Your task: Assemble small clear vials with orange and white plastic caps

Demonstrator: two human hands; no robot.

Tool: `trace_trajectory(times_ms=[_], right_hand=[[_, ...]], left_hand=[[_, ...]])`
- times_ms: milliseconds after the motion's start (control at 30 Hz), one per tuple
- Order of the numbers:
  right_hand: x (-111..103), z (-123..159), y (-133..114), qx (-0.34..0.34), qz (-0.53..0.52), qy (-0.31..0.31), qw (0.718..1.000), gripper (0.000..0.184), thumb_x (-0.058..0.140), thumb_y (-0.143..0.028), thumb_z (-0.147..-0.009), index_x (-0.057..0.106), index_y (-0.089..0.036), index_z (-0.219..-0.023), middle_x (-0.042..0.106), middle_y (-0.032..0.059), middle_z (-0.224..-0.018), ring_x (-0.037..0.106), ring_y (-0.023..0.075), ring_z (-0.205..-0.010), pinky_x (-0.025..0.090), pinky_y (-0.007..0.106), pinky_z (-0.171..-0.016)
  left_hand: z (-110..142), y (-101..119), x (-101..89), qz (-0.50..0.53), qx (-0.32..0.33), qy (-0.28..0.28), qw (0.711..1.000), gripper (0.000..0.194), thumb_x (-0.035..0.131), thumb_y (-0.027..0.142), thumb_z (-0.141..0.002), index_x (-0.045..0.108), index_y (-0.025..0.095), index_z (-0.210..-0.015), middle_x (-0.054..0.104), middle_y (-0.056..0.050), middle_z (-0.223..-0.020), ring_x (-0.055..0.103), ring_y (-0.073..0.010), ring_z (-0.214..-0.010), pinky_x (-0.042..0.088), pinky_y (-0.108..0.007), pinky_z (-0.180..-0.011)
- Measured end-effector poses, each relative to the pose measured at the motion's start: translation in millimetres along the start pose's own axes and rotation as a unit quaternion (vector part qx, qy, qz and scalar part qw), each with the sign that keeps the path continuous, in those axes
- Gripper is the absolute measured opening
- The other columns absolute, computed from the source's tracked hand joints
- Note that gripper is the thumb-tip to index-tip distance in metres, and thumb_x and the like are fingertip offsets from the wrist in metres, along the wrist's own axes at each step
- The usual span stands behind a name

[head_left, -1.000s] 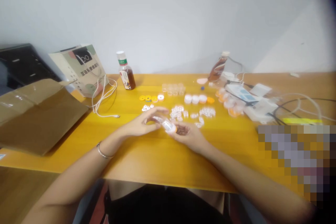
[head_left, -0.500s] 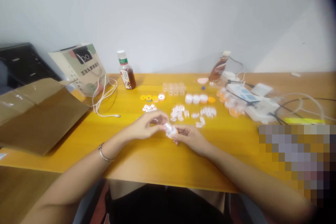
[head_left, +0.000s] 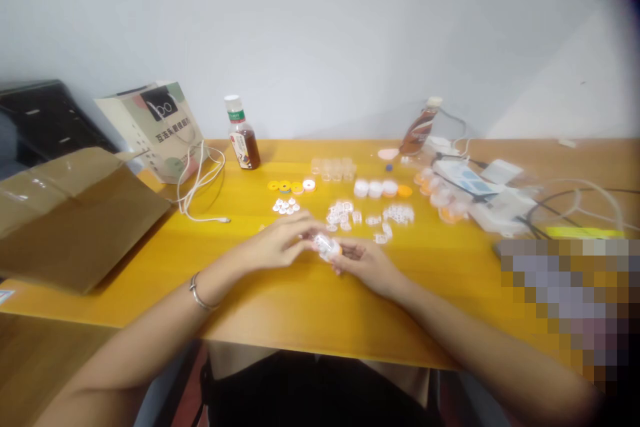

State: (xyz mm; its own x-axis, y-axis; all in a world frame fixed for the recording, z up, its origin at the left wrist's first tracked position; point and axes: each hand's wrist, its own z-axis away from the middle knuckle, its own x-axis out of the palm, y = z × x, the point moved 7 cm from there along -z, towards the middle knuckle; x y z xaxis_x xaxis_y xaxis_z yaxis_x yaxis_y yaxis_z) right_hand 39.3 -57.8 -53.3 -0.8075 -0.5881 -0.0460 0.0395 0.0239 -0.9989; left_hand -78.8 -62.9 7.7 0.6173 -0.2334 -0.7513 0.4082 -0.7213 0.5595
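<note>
Over the yellow table [head_left: 300, 307], my left hand [head_left: 280, 243] and my right hand [head_left: 365, 263] meet at a small clear plastic container with an orange part [head_left: 327, 245]. Both hands have their fingers closed round it. A metal bracelet [head_left: 199, 293] sits on my left wrist. Just beyond the hands lies a scatter of small clear and white plastic pieces [head_left: 367, 217]. A row of yellow and white rings [head_left: 290, 186] lies farther back on the left.
A brown cardboard box [head_left: 75, 220] and a paper bag [head_left: 160, 127] with a white cable stand at left. Two drink bottles [head_left: 243, 140] [head_left: 419, 127] stand at the back. White boxes, orange-capped containers [head_left: 445, 203] and cables crowd the right.
My right hand turned from palm-up to closed on the small container, and both hands drew together around it. The view shifted slightly.
</note>
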Motion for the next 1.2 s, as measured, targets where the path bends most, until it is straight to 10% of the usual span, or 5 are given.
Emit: trace_trajectory(times_ms=[500,733,1200], right_hand=[[3,13,-28,-0.202,0.308,0.076,0.926,0.017,0.053,-0.027,-0.079,0.061,-0.02,-0.092,0.06,0.002,-0.071,0.052,0.0131,-0.059,0.044,0.025,-0.059],[-5,5,-23,-0.118,0.253,0.073,0.957,0.018,0.053,-0.03,-0.079,0.063,-0.017,-0.088,0.059,-0.0002,-0.067,0.049,0.0114,-0.055,0.04,0.023,-0.052],[-5,13,-32,-0.213,0.335,0.099,0.912,0.017,0.053,-0.026,-0.079,0.061,-0.017,-0.091,0.062,0.0044,-0.075,0.054,0.0141,-0.063,0.044,0.026,-0.062]], left_hand=[[2,-12,10.0,-0.089,-0.168,0.078,0.979,0.044,0.043,0.044,-0.085,0.056,0.014,-0.057,0.044,0.003,-0.047,0.036,-0.0067,-0.044,0.025,-0.022,-0.045],[-3,-5,0.8,0.056,-0.091,0.033,0.994,0.034,0.05,0.034,-0.084,0.052,0.02,-0.115,0.062,-0.007,-0.1,0.057,-0.0146,-0.085,0.045,-0.026,-0.073],[4,-7,9.4,0.014,-0.151,0.084,0.985,0.028,0.051,0.039,-0.083,0.061,0.014,-0.089,0.062,-0.005,-0.075,0.055,-0.0113,-0.063,0.045,-0.024,-0.059]])
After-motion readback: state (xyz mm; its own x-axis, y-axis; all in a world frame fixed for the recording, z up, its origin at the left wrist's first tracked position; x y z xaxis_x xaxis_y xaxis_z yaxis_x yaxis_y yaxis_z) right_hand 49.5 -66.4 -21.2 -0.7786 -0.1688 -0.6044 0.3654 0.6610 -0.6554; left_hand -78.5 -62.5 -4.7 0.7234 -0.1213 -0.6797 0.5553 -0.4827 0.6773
